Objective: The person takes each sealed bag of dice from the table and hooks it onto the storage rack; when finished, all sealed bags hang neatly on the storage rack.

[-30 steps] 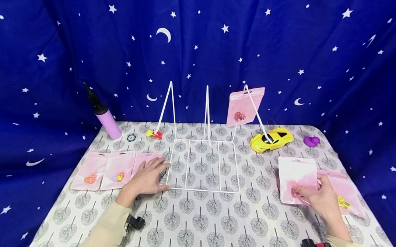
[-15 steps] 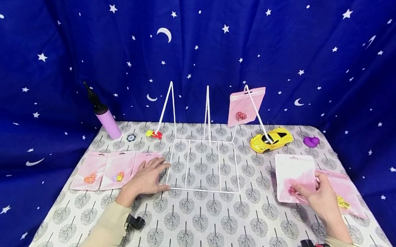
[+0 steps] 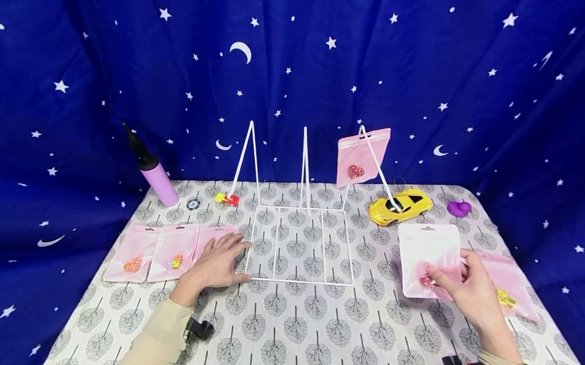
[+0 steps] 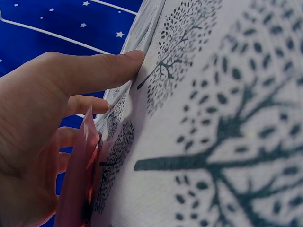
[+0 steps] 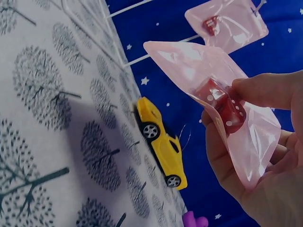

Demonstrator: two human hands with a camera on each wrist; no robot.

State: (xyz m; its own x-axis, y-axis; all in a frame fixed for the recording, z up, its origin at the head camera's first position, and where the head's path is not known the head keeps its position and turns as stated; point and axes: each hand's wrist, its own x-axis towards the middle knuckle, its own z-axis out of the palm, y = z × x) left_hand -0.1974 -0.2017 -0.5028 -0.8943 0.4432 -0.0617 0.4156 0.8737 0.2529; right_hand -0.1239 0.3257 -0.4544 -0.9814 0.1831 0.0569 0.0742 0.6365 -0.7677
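My right hand (image 3: 466, 285) pinches a pink pouch (image 3: 427, 256) holding red dice (image 5: 226, 109), lifted just off the table at the right. Another pink pouch (image 3: 506, 279) with a yellow piece lies under that hand. My left hand (image 3: 216, 263) rests flat with straight fingers on a pink pouch (image 3: 210, 238) beside the white wire rack (image 3: 302, 243). Two more pink pouches (image 3: 154, 251) lie to its left. A further pouch (image 3: 361, 155) with red dice hangs on the rack's right prong.
A yellow toy car (image 3: 401, 205) sits behind the lifted pouch, a purple object (image 3: 459, 208) further right. A pink bottle with a black top (image 3: 154, 174), a small red and yellow toy (image 3: 228, 199) and a dark round token (image 3: 194, 203) stand at the back left. A star-patterned curtain hangs behind.
My right hand has raised the pouch with red dice and carried it slightly left, towards the rack. The left hand has stayed where it was.
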